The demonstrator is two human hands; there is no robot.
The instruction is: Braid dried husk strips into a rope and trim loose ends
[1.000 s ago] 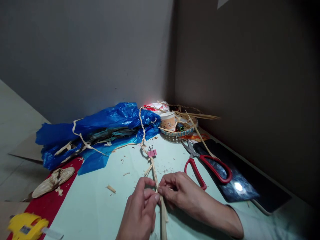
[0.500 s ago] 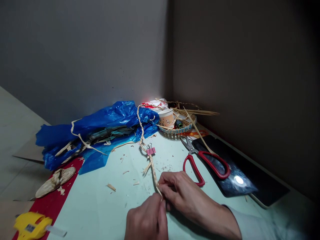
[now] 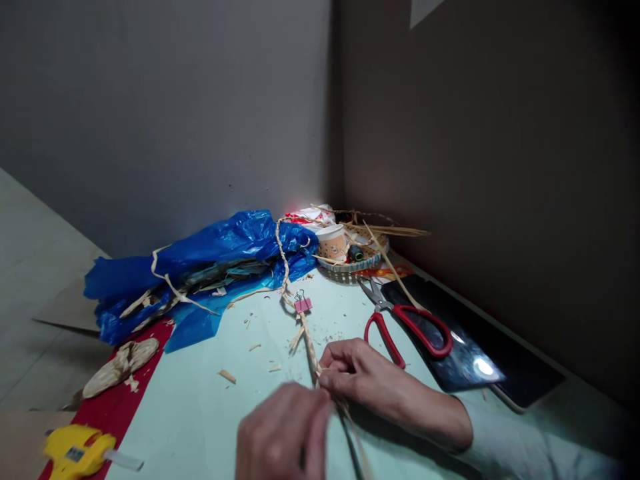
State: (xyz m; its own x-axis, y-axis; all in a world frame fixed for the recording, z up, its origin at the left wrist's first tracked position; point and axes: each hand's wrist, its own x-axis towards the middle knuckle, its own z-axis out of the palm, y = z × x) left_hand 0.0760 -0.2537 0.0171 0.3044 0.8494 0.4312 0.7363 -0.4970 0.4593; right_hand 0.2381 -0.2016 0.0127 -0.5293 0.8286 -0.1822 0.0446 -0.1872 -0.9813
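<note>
Braided straw cord lies on pale green table, pink binder clip clamped on it further up. Right hand pinches near end, thumb against forefinger. Left hand blurred at same spot; can't tell its grip. Paper cup print and yellow tool label: unreadable.

Left hand lower, blurred; straw strips now at a rightward slant.

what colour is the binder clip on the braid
Pink, with wire handles, seen in the head view: binder clip.
</note>
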